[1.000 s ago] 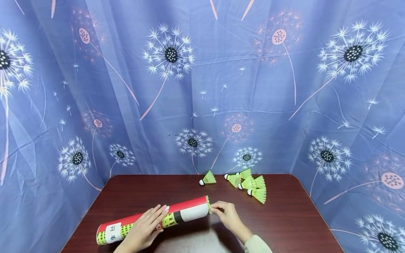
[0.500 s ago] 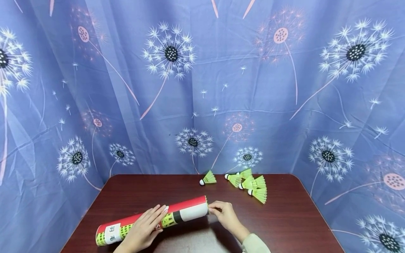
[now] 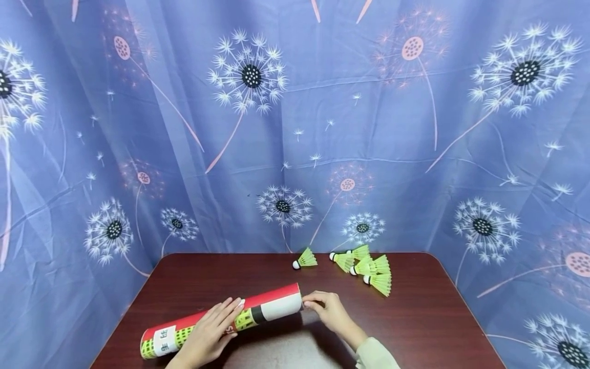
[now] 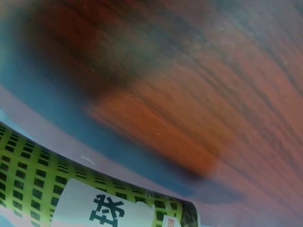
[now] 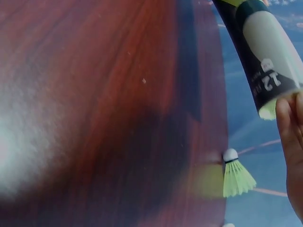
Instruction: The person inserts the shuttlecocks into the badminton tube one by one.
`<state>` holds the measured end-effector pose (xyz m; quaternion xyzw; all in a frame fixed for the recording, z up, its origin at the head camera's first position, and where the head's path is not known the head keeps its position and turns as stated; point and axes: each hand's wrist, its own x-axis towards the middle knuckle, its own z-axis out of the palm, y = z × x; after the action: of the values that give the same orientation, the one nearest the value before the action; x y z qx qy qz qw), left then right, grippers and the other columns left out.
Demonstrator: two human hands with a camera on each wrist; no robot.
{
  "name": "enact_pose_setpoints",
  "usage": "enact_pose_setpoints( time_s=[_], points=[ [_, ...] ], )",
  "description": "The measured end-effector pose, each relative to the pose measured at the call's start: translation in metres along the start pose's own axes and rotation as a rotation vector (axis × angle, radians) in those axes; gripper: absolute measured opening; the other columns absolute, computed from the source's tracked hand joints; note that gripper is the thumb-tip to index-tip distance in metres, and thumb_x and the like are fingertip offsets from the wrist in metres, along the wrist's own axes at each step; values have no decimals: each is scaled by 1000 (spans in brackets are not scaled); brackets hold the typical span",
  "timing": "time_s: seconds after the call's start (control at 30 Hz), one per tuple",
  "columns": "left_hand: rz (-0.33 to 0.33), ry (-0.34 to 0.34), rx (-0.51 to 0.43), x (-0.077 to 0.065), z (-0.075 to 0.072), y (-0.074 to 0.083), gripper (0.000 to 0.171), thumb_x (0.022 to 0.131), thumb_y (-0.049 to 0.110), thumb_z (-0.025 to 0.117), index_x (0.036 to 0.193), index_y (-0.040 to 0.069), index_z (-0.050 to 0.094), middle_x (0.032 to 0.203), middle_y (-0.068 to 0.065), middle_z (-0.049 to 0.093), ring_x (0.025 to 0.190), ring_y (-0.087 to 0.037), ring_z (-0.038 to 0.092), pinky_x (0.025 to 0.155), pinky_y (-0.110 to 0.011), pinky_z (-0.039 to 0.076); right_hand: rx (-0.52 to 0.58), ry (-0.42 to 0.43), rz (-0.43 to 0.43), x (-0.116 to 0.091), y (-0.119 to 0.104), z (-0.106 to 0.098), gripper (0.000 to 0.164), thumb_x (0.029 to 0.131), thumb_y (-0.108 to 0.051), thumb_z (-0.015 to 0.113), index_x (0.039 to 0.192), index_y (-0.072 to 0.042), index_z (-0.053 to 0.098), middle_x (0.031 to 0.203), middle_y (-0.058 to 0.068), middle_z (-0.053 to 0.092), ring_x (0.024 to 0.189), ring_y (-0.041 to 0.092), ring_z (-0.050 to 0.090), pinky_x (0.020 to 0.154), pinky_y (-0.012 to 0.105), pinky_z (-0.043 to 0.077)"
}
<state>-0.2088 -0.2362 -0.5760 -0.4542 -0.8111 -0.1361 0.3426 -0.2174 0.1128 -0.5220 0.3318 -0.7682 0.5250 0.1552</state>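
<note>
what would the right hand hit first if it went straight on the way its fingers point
Most likely the open end of the tube; the right hand is right up at it, though exact contact is unclear.

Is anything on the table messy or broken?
Nothing looks spilled or plainly broken. One yellow-green shuttlecock with a white tip lies by itself, left of a jumbled group of yellow-green shuttlecocks, so it looks a bit stray.

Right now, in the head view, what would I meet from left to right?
Bare left hand → black patch on red, white and yellow-green cylindrical tube → single yellow-green shuttlecock with white tip → cluster of similar shuttlecocks.
</note>
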Motion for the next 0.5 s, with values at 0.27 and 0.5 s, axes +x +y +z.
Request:
enact_pose_setpoints(
  time_s=[0.27,0.5],
  points=[
    [-15,10,23,-5,-1,-4,53,101,37,45,133,-4,53,140,-17,51,127,-34,49,117,-32,18,-60,87,105,4,50,-18,14,85,8,64,96,5,72,85,16,71,73,33,68,65,30,57],
    [-13,2,8,-6,1,-3,53,98,34,53,134,-5,53,141,-18,49,129,-34,47,115,-35,24,-51,203,311,12,90,-31,17,87,-2,67,104,0,72,94,14,72,83,23,69,73,24,55]
  ],
)
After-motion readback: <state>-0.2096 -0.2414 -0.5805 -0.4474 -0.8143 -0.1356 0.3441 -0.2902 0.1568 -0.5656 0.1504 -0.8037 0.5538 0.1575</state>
